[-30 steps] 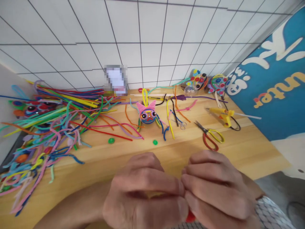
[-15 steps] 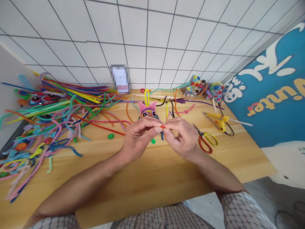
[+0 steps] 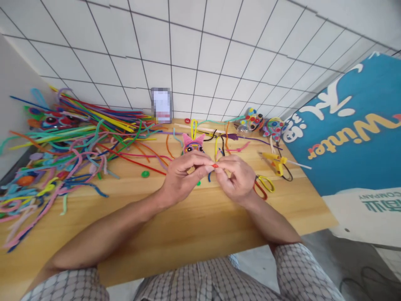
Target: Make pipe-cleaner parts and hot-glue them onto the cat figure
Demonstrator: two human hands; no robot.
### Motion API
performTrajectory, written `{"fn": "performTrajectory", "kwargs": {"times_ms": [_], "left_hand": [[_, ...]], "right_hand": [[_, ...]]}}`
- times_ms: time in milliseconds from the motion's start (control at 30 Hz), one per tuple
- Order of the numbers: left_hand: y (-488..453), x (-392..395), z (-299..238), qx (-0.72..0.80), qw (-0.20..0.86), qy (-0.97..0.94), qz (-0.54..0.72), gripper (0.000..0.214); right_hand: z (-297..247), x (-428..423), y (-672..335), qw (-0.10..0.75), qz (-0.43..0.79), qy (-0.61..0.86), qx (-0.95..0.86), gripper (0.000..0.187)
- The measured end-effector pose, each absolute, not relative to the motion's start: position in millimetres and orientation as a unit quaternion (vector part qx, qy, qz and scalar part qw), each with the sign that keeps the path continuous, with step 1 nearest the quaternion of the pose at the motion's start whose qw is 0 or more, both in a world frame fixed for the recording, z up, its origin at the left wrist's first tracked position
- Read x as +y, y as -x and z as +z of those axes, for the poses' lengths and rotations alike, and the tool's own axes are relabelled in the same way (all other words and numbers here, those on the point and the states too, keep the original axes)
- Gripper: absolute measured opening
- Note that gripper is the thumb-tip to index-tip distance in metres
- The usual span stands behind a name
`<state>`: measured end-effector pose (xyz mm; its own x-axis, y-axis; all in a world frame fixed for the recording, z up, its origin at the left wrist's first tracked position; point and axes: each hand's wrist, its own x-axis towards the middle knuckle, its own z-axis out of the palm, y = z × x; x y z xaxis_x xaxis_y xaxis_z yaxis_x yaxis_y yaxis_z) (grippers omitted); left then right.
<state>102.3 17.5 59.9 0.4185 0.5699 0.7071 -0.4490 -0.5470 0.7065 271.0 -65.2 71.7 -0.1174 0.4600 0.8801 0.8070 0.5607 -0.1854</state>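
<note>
Small red piece (image 3: 215,166) above the table (image 3: 188,234), left hand (image 3: 182,179) and right hand (image 3: 237,177) each pinching it, thumb and finger nearly together. Such scant hold could let it slip; drifting forward could bump the pink-eared figure (image 3: 193,144) beyond.

Craft workspace
Pipe cleaners (image 3: 108,116) crowd the far left corner of the wooden tabletop (image 3: 200,228); scissors (image 3: 259,178) and glue gun (image 3: 276,162) lie toward its right edge.

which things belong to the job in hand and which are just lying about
In use:
small red piece, pinched between left hand and right hand
perhaps pink-eared figure, partly hidden behind the hands

Apparently lying about:
scissors
yellow glue gun
loose pipe cleaners
green disc
</note>
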Motion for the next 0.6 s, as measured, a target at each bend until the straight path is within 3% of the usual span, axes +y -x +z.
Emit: {"fn": "performTrajectory", "kwargs": {"times_ms": [233, 600], "left_hand": [[-100.2, 17.6, 62.5, 0.04, 0.436, -0.715, 0.545, 0.008], [-100.8, 17.9, 59.2, 0.068, 0.497, -0.694, 0.516, 0.005]], "right_hand": [[76.1, -69.0, -270.1, 0.495, -0.164, 0.44, -0.731, 0.016], [76.2, -66.3, -270.3, 0.489, -0.178, 0.439, -0.733, 0.012]]}}
